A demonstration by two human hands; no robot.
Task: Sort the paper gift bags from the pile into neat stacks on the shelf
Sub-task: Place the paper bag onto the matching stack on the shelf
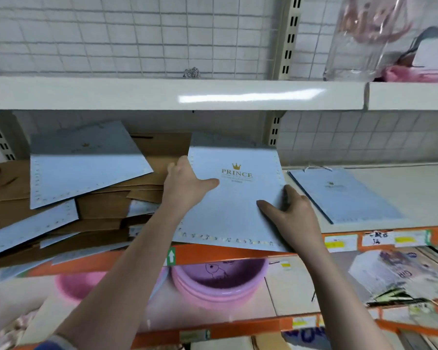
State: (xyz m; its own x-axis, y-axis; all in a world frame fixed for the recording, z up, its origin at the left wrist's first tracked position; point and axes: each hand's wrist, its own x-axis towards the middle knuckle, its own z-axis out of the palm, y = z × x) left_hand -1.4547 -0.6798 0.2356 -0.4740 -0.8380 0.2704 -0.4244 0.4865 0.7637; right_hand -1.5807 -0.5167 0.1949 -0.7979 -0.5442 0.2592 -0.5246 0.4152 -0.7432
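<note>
Nearest, the right hand (292, 213) pinches the lower right edge of a flat pale-blue paper gift bag with a gold crown print (234, 198), the left hand (185, 184) gripping its left edge. It overhangs the orange-lipped white shelf (379, 236). Light, stiff, probably slick (edge grips suit it). Beyond lies the jumbled pile of brown and blue bags (91, 188).

Matt pale-blue paper bag (233, 198); glossy enamelled shelf edge (175, 94); smooth pink plastic basins (218, 286).

The left hand's fingers (173, 165) are hidden behind the held bag (228, 210); the pile (61, 198) is cut off at the shelf's left edge.
</note>
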